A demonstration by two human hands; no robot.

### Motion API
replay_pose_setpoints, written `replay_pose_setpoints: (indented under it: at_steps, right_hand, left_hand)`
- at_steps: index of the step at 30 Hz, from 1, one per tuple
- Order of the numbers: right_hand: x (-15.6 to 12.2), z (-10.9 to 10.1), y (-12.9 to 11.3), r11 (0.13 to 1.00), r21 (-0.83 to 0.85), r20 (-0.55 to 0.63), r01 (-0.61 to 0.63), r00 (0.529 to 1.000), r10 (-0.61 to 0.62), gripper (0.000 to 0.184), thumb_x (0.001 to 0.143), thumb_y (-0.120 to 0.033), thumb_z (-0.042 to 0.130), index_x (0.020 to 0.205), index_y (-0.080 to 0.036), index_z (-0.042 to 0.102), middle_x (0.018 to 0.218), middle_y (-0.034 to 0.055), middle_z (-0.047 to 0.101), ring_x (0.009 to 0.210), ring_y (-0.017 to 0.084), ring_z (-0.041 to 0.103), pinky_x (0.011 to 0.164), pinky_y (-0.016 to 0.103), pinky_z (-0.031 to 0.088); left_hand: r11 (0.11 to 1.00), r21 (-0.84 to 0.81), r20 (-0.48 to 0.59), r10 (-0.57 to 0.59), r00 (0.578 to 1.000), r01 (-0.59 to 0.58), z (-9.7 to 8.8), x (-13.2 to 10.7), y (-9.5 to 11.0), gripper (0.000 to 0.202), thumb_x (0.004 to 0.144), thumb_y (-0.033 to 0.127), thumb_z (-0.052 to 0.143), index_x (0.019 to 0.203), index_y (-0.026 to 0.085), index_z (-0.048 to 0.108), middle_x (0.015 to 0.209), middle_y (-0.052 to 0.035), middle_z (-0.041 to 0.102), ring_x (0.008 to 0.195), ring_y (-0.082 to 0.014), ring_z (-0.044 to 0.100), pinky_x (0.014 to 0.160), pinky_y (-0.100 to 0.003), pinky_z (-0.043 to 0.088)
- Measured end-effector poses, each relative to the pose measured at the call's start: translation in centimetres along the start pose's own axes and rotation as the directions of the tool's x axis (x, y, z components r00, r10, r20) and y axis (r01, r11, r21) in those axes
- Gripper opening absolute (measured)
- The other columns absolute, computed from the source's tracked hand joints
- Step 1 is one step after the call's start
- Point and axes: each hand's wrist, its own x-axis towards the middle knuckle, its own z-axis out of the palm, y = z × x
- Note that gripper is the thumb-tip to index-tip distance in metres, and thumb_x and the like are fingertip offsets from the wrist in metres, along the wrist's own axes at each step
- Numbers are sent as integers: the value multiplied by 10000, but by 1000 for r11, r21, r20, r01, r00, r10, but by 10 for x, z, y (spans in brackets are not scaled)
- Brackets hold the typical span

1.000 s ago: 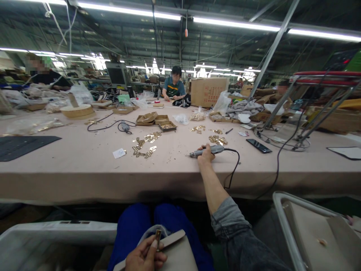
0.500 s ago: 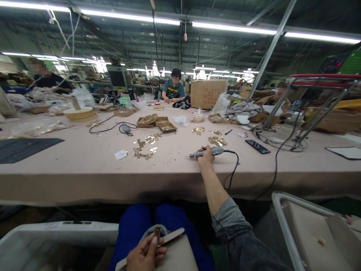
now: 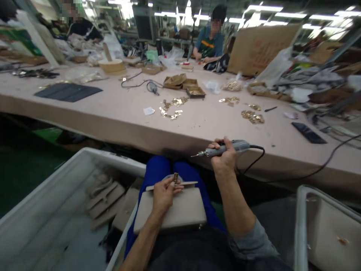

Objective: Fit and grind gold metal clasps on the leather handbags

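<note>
Since a second ago the right hand (image 3: 224, 156) has lifted the corded hand tool (image 3: 225, 148) off the table (image 3: 126, 120) and drawn it back over the lap, and the view has dipped down towards the knees. That hand is closed firmly round the tool's grey body. Its thin tip points left in the air, just off the table edge, and the cord (image 3: 258, 158) trails behind. The left hand (image 3: 165, 194) rests on a beige bag (image 3: 180, 212) lying across the lap, with thumb and fingers pinching a small metal fitting (image 3: 175, 177) upright at the bag's top edge. Tip and fitting are near but apart. This looks like the approach stage, with the tool in hand and the fitting held ready. Bringing them together would call for a steady pinch and a slow descent that keeps the point off the fingers. Loose brass pieces (image 3: 172, 109) lie on the table beyond.
</note>
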Motion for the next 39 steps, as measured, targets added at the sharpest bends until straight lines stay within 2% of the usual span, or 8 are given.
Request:
replay_pose_setpoints:
  at_steps: [3, 5, 11, 22, 31, 39]
  right_hand:
    - [-36, -14, 25, 990, 7, 18, -137, 990, 137, 238, 824, -197, 760, 842, -193, 522, 802, -11, 613, 522, 62, 457, 548, 231, 479]
    - [-52, -24, 41, 982, -40, 10, -187, 982, 187, 274, 793, -207, 791, 816, -192, 518, 793, -11, 609, 520, 67, 449, 543, 241, 467]
    - [-67, -41, 72, 969, -116, 20, -217, 975, 220, 348, 734, -250, 838, 802, -208, 499, 751, -42, 584, 516, 78, 436, 556, 256, 455]
    - [-67, -40, 80, 968, -167, 10, -185, 982, 190, 345, 746, -239, 810, 825, -216, 475, 743, -45, 578, 511, 81, 439, 560, 258, 447]
    - [-67, -40, 81, 973, -141, -13, -184, 983, 184, 333, 744, -229, 808, 828, -212, 485, 759, -35, 605, 506, 81, 444, 550, 255, 452]
    - [-66, -42, 81, 969, -145, -29, -202, 979, 199, 301, 755, -229, 795, 816, -199, 502, 761, -26, 595, 519, 76, 447, 551, 249, 458]
  left_hand:
    - [1000, -29, -3, -13, 1000, 13, -2, 0, -4, 402, 767, 305, 799, 1076, 52, 754, 942, -160, 796, 748, -259, 800, 678, -270, 672]
    - [999, -31, -6, -33, 999, 33, -2, 0, -6, 354, 804, 224, 758, 1108, 44, 747, 942, -164, 796, 748, -252, 801, 668, -257, 669]
    - [998, -39, 0, -48, 999, 48, -1, -1, -4, 290, 879, 118, 665, 1145, 28, 735, 926, -168, 796, 729, -237, 799, 647, -242, 662]
    - [998, -50, 12, -47, 999, 47, -3, -2, -3, 272, 898, 168, 717, 1137, 42, 742, 954, -168, 796, 755, -236, 801, 659, -238, 662]
    - [996, -81, 23, -32, 999, 34, -4, -3, -2, 354, 783, 142, 803, 1115, 32, 747, 944, -163, 802, 748, -238, 799, 673, -243, 662]
    - [996, -79, -5, -34, 999, 34, -3, -3, -2, 363, 777, 170, 850, 1102, 35, 759, 920, -161, 802, 731, -244, 797, 641, -243, 660]
